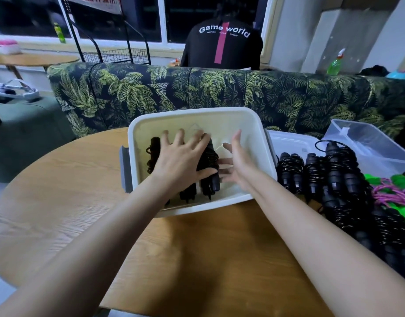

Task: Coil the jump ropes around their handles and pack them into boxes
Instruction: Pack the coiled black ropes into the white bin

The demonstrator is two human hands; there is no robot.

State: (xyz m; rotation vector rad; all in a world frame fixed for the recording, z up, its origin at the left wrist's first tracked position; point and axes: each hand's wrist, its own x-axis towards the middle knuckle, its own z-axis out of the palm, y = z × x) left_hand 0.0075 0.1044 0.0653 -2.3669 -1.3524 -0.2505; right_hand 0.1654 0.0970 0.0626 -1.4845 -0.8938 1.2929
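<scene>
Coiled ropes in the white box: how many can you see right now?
3 coiled ropes in the white box: one near the left wall, one poking out below the left hand, one under its thumb toward the middle. The hand may hide more.

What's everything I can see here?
white box: one, white, middle of table
boxed jump ropes: at least three, black, under left hand
rope pile: many, black, table's right side
loose ropes: several, green and purple, far right
clear bin: one, see-through, behind pile
table: one, wooden, round
sofa: one, leaf print, behind table
person: one, black shirt, beyond sofa
spray bottle: one, green, upper right
left hand: one, fingers spread, pressing boxed ropes
right hand: one, fingers straight, inside box
</scene>
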